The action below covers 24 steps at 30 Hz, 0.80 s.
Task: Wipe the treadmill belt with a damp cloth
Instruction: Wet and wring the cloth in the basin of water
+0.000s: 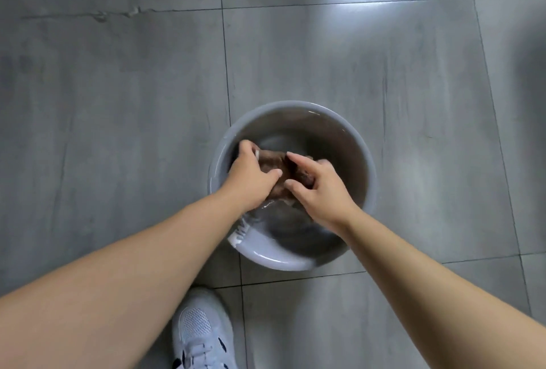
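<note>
We see both grips (left hand (pixel 251 175), right hand (pixel 320 191)) curled round the brown cloth (pixel 273 162) inside the grey basin (pixel 298 106)

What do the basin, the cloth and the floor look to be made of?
Basin: probably plastic, smooth grey, thin rolled rim with wet sheen. Cloth: soft brown fabric, perhaps microfibre; it crumples in the left hand and right hand. Floor: large grey tiles, semi-gloss, with grout lines and a light glare.
</note>
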{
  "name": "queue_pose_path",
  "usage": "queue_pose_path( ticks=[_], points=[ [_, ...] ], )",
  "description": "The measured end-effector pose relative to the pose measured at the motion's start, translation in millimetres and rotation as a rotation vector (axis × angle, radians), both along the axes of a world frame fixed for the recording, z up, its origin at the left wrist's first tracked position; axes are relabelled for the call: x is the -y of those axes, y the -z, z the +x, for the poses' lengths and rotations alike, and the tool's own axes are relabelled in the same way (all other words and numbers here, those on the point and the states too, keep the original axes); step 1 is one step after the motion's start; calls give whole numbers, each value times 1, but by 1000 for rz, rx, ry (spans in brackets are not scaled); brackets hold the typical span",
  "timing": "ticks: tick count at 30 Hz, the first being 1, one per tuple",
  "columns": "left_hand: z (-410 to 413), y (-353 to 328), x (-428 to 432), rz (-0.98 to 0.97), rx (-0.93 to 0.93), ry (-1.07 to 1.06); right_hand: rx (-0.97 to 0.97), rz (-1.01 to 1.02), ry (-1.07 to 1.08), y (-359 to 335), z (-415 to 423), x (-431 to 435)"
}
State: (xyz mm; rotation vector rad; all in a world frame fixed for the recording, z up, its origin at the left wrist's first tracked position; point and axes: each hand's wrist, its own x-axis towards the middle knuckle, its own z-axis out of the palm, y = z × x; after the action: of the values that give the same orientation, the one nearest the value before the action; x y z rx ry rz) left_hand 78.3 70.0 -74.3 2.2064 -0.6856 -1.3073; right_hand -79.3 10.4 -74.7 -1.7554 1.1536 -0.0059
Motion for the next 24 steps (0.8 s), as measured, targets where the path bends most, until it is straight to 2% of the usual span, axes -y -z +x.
queue_pose_path(
  ticks=[3,6,10,14,16,18,20,24],
  points=[
    [-4,13,10,-17,4,27,-76,-22,-76,16,-2,10],
    [-2,23,12,1,-13,171,-126,-53,-111,27,-7,17],
    [6,24,12,44,68,291,-175,-95,-119,36,-2,13],
    [2,24,10,66,169,248,-210,-148,-126,35,5,11],
    [1,21,6,34,97,141,-213,-78,-92,28,7,15],
    [2,16,1,-1,-6,79,-154,99,10,19,7,17],
    [8,4,-5,-48,-72,98,-51,243,61,7,4,20],
    [15,-27,-22,-113,-155,189,46,312,-29,-25,-7,22]
  ],
)
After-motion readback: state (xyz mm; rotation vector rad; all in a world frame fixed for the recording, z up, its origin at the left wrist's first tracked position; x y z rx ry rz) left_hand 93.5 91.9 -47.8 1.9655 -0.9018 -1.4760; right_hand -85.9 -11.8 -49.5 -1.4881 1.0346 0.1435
